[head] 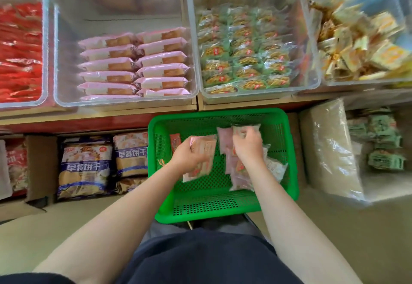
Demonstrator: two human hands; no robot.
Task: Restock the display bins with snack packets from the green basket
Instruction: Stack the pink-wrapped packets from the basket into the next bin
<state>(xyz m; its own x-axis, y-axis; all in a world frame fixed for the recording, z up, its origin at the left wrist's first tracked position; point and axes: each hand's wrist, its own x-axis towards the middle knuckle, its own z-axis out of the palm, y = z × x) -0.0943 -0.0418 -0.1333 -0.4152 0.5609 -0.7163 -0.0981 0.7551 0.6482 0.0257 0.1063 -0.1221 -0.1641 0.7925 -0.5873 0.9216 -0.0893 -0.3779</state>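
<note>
The green basket (pixel 287 150) sits on the floor below the shelf. My left hand (pixel 187 156) holds a stack of pink snack packets (pixel 202 156) inside it. My right hand (pixel 247 144) grips a greenish packet (pixel 243 128) at the basket's far side, above more pink packets (pixel 234 167) and a white one (pixel 276 167). A small red packet (pixel 175 143) leans at the basket's left wall. Above, a clear bin (pixel 66 101) holds two rows of pink packets (pixel 133 67), with room at its back.
A bin of green packets (pixel 245 54) stands right of the pink bin, a red-packet bin (pixel 20 54) left, a yellow-packet bin (pixel 361 47) far right. Blue biscuit bags (pixel 85 167) and cartons fill the lower shelf. A plastic-wrapped box (pixel 330 150) stands right of the basket.
</note>
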